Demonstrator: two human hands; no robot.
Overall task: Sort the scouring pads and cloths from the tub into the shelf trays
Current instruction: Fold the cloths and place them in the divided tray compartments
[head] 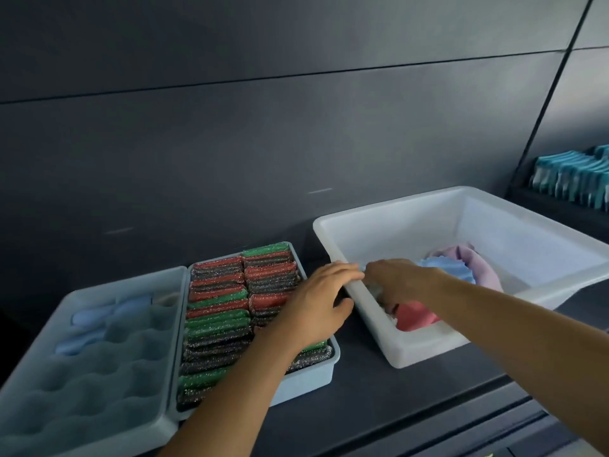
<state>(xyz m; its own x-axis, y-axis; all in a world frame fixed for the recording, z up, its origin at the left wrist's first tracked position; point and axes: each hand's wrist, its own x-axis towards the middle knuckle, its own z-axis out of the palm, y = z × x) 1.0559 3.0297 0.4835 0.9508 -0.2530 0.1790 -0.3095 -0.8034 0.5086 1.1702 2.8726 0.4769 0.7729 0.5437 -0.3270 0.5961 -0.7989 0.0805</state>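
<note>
Red cloth (415,316), blue cloth (445,270) & pink cloth (471,258) lie bunched in the near-left part of a white tub (412,232) on a dark shelf (362,397). R hand (398,280) reaches down among them, fingers hidden, so its grip can't be told. L hand (316,301) clamps the tub's near-left rim, fingers over the edge, thumb on the outer wall. Just left of the tub, a pale tray (296,387) is packed w/ red, green & silver scouring pads (217,311) on edge in rows. Touching it further left, a second tray (131,438) holds pale blue pieces (108,311) at its far end. Teal packs (573,179) stand far right, blurred.
</note>
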